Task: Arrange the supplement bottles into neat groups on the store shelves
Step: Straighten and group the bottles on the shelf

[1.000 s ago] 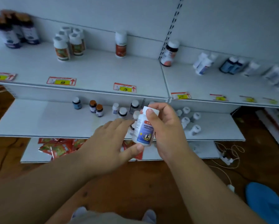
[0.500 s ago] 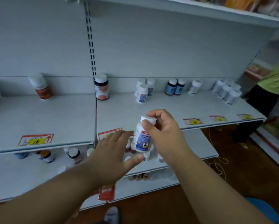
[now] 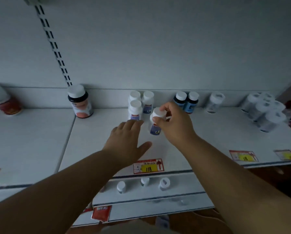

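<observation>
Both forearms bare to the frame edge; no sleeves visible. Left hand [image 3: 126, 141] and right hand [image 3: 175, 125]: no rings, watch, bands or gloves visible. Fingernails short, unpainted. At bottom edge, a strip of pale grey-beige garment [image 3: 133, 228], blurred.

The yellow price tag [image 3: 148, 166] on the shelf edge reads "118", and another tag [image 3: 243, 156] further right likewise.
</observation>
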A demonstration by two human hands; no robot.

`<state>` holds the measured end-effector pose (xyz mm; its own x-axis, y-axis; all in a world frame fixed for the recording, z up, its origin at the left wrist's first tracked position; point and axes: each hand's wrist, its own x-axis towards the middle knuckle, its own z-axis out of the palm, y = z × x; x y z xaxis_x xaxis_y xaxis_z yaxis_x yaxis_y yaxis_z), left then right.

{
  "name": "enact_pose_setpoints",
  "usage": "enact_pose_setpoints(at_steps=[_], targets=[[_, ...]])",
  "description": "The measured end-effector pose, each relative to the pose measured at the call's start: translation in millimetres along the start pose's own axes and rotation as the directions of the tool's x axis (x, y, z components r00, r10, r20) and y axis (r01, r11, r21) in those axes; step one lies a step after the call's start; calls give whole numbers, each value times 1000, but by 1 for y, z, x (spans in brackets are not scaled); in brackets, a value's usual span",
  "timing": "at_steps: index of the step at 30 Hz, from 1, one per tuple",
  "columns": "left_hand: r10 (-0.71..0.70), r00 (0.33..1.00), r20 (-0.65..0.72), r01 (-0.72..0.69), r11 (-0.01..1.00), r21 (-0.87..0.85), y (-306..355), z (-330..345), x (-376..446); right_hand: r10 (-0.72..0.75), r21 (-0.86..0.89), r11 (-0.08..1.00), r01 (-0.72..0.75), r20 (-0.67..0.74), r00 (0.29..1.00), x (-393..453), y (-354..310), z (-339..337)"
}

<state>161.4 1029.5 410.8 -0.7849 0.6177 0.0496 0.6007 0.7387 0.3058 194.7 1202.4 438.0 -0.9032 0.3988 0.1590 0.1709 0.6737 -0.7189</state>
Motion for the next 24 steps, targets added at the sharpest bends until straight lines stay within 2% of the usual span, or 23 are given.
enact_pose_setpoints(at_steps=[4, 8, 11, 15, 18, 24], targets=[[-91, 984, -153, 98, 994, 39, 13, 8, 21, -126, -57, 990, 132, 94, 988, 44, 22, 6], [-147, 942, -301, 186, 977, 104, 13, 9, 40, -281, -82, 951, 297, 159, 946, 71, 31, 19], [-182, 944, -277, 225, 965, 134, 11, 9, 49, -338, -64, 934, 351, 159, 928, 76, 38, 29], [-171, 963, -209, 197, 974, 110, 5, 10, 52, -354, -65, 929, 364, 128, 926, 76, 41, 34], [-119, 975, -190, 144, 982, 121, 0, 5, 53, -302, -121, 940, 319, 140, 943, 71, 36, 34], [-41, 981, -192, 46, 999, 23, -19, -3, 25, -218, -234, 951, 203, -39, 975, 27, 11, 28]])
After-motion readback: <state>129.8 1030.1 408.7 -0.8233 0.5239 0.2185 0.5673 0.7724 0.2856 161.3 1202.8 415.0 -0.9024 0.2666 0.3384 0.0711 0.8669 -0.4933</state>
